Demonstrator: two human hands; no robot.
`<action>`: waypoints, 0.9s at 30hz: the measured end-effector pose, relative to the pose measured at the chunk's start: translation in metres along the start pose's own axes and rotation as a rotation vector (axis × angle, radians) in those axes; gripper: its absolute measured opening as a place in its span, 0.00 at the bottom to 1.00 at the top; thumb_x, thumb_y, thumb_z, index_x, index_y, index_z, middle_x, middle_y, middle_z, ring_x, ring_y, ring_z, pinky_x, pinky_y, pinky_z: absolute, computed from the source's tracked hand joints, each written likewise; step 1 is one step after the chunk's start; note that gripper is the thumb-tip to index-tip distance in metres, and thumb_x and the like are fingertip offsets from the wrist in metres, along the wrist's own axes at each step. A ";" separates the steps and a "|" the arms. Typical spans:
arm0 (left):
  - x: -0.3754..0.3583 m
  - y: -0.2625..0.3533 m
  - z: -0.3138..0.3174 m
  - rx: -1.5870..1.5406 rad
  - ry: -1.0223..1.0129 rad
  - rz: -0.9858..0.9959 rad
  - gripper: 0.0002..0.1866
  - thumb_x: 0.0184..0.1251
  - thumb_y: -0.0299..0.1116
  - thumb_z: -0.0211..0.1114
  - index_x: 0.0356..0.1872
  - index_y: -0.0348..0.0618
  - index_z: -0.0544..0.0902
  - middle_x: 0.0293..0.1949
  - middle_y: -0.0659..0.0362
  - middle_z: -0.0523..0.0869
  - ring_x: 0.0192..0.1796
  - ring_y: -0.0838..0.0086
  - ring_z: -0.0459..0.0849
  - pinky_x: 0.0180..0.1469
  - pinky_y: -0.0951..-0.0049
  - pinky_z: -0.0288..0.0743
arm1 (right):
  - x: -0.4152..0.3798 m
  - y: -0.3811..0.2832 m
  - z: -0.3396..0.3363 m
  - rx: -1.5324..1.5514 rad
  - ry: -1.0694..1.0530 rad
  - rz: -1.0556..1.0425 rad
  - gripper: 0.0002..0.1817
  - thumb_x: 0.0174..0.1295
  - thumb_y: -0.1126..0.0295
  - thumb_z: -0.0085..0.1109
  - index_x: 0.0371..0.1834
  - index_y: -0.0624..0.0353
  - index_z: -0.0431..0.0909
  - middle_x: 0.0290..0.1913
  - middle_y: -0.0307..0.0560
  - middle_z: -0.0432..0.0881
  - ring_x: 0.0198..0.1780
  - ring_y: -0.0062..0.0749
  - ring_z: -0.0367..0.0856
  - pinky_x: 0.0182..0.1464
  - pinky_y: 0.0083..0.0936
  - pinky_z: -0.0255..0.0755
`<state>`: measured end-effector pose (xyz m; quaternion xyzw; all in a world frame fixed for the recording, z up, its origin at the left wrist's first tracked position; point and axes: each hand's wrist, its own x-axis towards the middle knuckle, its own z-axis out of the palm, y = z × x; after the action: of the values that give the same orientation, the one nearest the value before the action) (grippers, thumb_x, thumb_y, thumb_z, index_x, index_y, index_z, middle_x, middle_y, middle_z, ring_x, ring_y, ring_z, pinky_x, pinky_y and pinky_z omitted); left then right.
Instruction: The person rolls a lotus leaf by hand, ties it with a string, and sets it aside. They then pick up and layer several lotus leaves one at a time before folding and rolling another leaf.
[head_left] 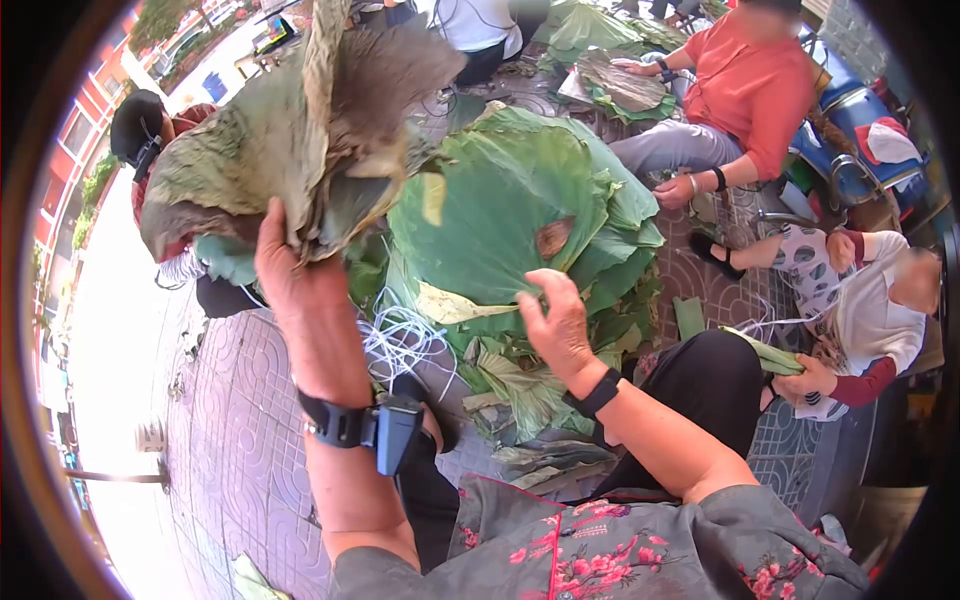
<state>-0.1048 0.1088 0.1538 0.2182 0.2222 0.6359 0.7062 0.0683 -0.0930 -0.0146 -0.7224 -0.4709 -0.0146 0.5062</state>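
Raised at the upper left, my left hand (pixel 295 285) grips a bunch of dried, brownish-green leaves (pixel 250 160) by its lower edge. A large stack of broad green leaves (pixel 490 210) lies in front of me. My right hand (pixel 558 325) is over the near edge of that stack, thumb and fingers apart, with nothing held in it. Beside its fingertips is a pale yellow leaf edge (pixel 465 305). A small brown patch (pixel 553 237) shows on the top green leaf.
White string (pixel 405 340) lies tangled left of the stack. Loose leaves (pixel 525 390) lie on the paving below it. A person in a red shirt (pixel 750 90) sits at upper right; another person (pixel 870 300) at right holds folded leaves. More people are at the top and upper left.
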 end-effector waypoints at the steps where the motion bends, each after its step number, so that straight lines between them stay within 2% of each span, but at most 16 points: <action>1: -0.007 -0.018 0.010 -0.027 0.006 -0.041 0.20 0.76 0.33 0.55 0.63 0.32 0.73 0.59 0.48 0.82 0.59 0.57 0.82 0.64 0.52 0.75 | 0.001 0.009 -0.004 0.124 0.033 0.207 0.15 0.59 0.72 0.65 0.49 0.64 0.77 0.48 0.54 0.81 0.47 0.42 0.81 0.52 0.36 0.75; 2: -0.015 -0.036 0.019 -0.055 0.012 -0.082 0.21 0.76 0.33 0.55 0.64 0.34 0.72 0.61 0.49 0.81 0.61 0.58 0.81 0.65 0.52 0.73 | 0.004 0.021 -0.007 0.245 0.067 0.415 0.14 0.61 0.72 0.64 0.48 0.64 0.76 0.47 0.53 0.81 0.42 0.38 0.83 0.48 0.33 0.77; 3: -0.017 -0.057 0.016 -0.033 -0.021 -0.108 0.21 0.76 0.33 0.55 0.65 0.34 0.71 0.62 0.50 0.80 0.62 0.59 0.79 0.65 0.53 0.73 | 0.004 0.048 -0.002 0.329 0.147 0.518 0.13 0.63 0.73 0.63 0.48 0.65 0.75 0.44 0.51 0.81 0.34 0.30 0.83 0.41 0.28 0.78; 4: -0.017 -0.084 0.004 -0.011 -0.058 -0.133 0.22 0.76 0.33 0.55 0.66 0.35 0.70 0.63 0.51 0.79 0.63 0.60 0.78 0.66 0.55 0.72 | 0.007 0.064 -0.005 0.376 0.178 0.566 0.16 0.64 0.72 0.62 0.52 0.66 0.74 0.42 0.49 0.81 0.34 0.28 0.83 0.38 0.27 0.80; 6: -0.024 -0.146 -0.031 -0.014 0.023 -0.256 0.19 0.77 0.33 0.51 0.65 0.38 0.72 0.64 0.53 0.79 0.63 0.60 0.78 0.66 0.54 0.73 | 0.021 0.050 -0.023 0.464 0.221 0.653 0.19 0.66 0.72 0.61 0.57 0.66 0.72 0.41 0.47 0.81 0.35 0.28 0.83 0.33 0.25 0.82; 7: -0.033 -0.176 -0.050 0.004 0.135 -0.319 0.19 0.77 0.33 0.51 0.65 0.37 0.72 0.63 0.53 0.79 0.62 0.59 0.79 0.66 0.54 0.73 | 0.022 0.060 -0.024 0.426 0.212 0.639 0.19 0.67 0.70 0.60 0.59 0.66 0.71 0.41 0.48 0.82 0.36 0.29 0.83 0.30 0.24 0.83; 8: -0.042 -0.199 -0.069 0.023 0.247 -0.381 0.19 0.77 0.33 0.50 0.65 0.37 0.72 0.63 0.54 0.79 0.62 0.59 0.79 0.66 0.54 0.72 | 0.026 0.062 -0.026 0.470 0.179 0.684 0.20 0.67 0.70 0.60 0.59 0.67 0.71 0.42 0.48 0.82 0.36 0.29 0.84 0.30 0.24 0.83; 10: -0.055 -0.222 -0.100 0.068 0.265 -0.536 0.21 0.76 0.33 0.55 0.66 0.35 0.71 0.62 0.54 0.80 0.61 0.62 0.80 0.66 0.59 0.73 | 0.033 0.063 -0.031 0.555 0.113 0.777 0.20 0.67 0.70 0.60 0.59 0.67 0.71 0.43 0.50 0.83 0.36 0.30 0.84 0.30 0.24 0.83; 11: -0.053 -0.230 -0.109 0.094 0.256 -0.520 0.21 0.77 0.34 0.54 0.65 0.36 0.72 0.62 0.54 0.80 0.61 0.61 0.80 0.66 0.57 0.72 | 0.035 0.061 -0.035 0.570 0.080 0.792 0.23 0.69 0.65 0.58 0.61 0.72 0.70 0.47 0.54 0.82 0.40 0.32 0.85 0.31 0.23 0.81; 14: -0.047 -0.234 -0.118 0.134 0.207 -0.509 0.20 0.78 0.35 0.51 0.64 0.37 0.73 0.62 0.53 0.80 0.61 0.57 0.80 0.67 0.52 0.72 | 0.046 0.059 -0.046 0.625 0.007 0.843 0.25 0.69 0.62 0.60 0.60 0.72 0.71 0.47 0.53 0.82 0.41 0.32 0.85 0.32 0.23 0.81; 17: -0.037 -0.216 -0.110 0.103 0.156 -0.553 0.20 0.78 0.35 0.50 0.64 0.37 0.74 0.62 0.51 0.81 0.61 0.57 0.80 0.67 0.51 0.72 | 0.051 0.062 -0.035 0.472 0.105 0.692 0.25 0.68 0.59 0.62 0.54 0.72 0.74 0.36 0.45 0.83 0.33 0.23 0.81 0.31 0.25 0.82; 20: -0.038 -0.204 -0.103 0.014 0.185 -0.600 0.19 0.77 0.33 0.52 0.64 0.38 0.74 0.60 0.51 0.82 0.61 0.57 0.80 0.68 0.51 0.71 | 0.055 0.058 -0.038 0.542 0.009 0.747 0.26 0.69 0.55 0.61 0.57 0.70 0.74 0.42 0.46 0.81 0.39 0.28 0.82 0.36 0.25 0.82; 21: -0.040 -0.208 -0.105 0.037 0.186 -0.594 0.19 0.77 0.33 0.52 0.64 0.37 0.74 0.60 0.51 0.82 0.61 0.57 0.80 0.68 0.51 0.71 | 0.056 0.051 -0.038 0.533 0.032 0.753 0.25 0.67 0.52 0.63 0.51 0.66 0.76 0.40 0.42 0.81 0.38 0.25 0.80 0.37 0.24 0.80; 24: -0.048 -0.222 -0.115 0.115 0.186 -0.597 0.20 0.76 0.32 0.54 0.64 0.35 0.72 0.61 0.51 0.81 0.60 0.57 0.81 0.66 0.52 0.73 | 0.063 0.054 -0.040 0.709 -0.137 0.805 0.23 0.64 0.49 0.67 0.44 0.60 0.77 0.39 0.39 0.80 0.36 0.22 0.79 0.38 0.23 0.77; 25: -0.048 -0.226 -0.119 0.154 0.182 -0.612 0.21 0.75 0.31 0.55 0.65 0.35 0.71 0.62 0.51 0.80 0.59 0.58 0.81 0.65 0.53 0.75 | 0.065 0.053 -0.038 0.735 -0.115 0.831 0.21 0.62 0.48 0.68 0.39 0.54 0.77 0.36 0.37 0.80 0.35 0.19 0.77 0.39 0.21 0.74; 27: -0.052 -0.236 -0.124 0.256 0.146 -0.559 0.19 0.77 0.32 0.54 0.64 0.35 0.73 0.60 0.52 0.82 0.60 0.59 0.81 0.66 0.51 0.74 | 0.073 0.045 -0.037 0.721 -0.098 0.811 0.20 0.60 0.52 0.72 0.37 0.57 0.77 0.35 0.38 0.80 0.34 0.18 0.76 0.39 0.20 0.75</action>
<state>0.0061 0.0373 -0.0837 0.1894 0.4022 0.3978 0.8025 0.1570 -0.0738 0.0069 -0.6264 -0.1527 0.3778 0.6644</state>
